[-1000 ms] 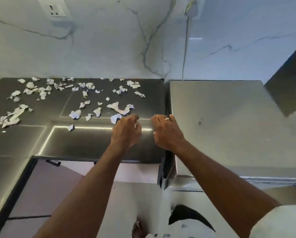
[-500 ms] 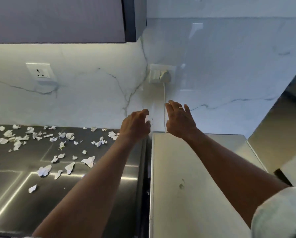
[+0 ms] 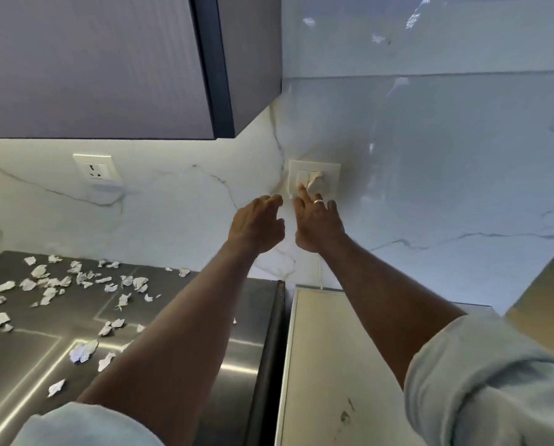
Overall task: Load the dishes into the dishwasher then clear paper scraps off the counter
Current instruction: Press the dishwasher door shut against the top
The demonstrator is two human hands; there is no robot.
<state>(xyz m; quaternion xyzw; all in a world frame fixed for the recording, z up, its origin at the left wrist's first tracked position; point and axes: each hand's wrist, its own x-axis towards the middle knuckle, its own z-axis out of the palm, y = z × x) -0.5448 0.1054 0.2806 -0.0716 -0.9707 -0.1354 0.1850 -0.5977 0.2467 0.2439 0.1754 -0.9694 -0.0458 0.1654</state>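
right hand (image 3: 317,220) centre frame, index finger extending onto wall switch (image 3: 312,180); left hand (image 3: 256,225) hovering beside, fingers loosely curling, holding nothing | paper scraps (image 3: 76,284) lying lower left on counter (image 3: 179,317), clearing not yet starting; dishwasher not showing

Right hand (image 3: 317,225) covers the lower part of the switch plate (image 3: 314,180) — whether its fingertip actually touches the rocker can't be told. Plug and cord (image 3: 320,275) mostly hidden behind that hand and forearm. Left hand (image 3: 256,223): palm side out of sight. Left forearm hides some paper scraps (image 3: 82,350) on the table (image 3: 18,365) — table cut off at left and bottom edges. Both sleeves cropped at the bottom.
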